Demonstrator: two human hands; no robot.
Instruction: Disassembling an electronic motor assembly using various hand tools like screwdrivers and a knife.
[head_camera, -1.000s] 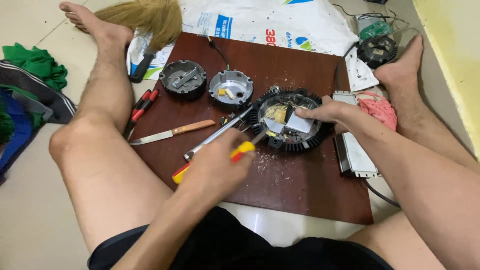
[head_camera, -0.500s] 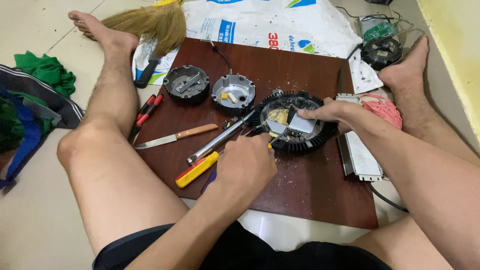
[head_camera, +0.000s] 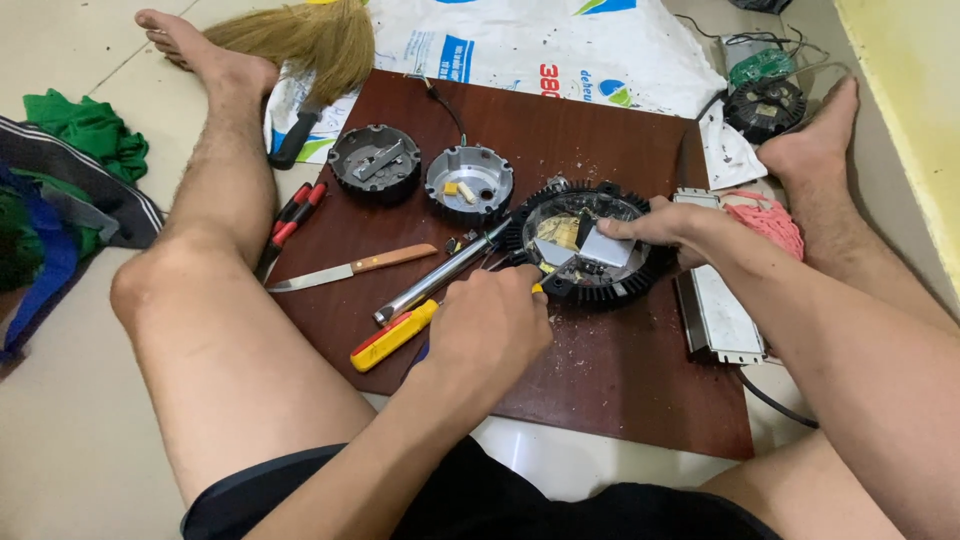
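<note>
Bright even indoor light, soft shadows, sharp focus, slight wide-angle edge distortion

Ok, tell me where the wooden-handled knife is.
In the head view, the wooden-handled knife lies flat on the left part of the brown board, between the red-handled pliers and the metal tool bar, just beyond the left hand.

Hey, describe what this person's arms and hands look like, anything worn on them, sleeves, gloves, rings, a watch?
Both arms are bare up to where the frame cuts them off: no sleeves show. The left hand and the right hand wear no gloves, and no ring, watch or bracelet is visible on either. The forearms are hairy. The only clothing in view is dark shorts at the bottom edge.
</note>
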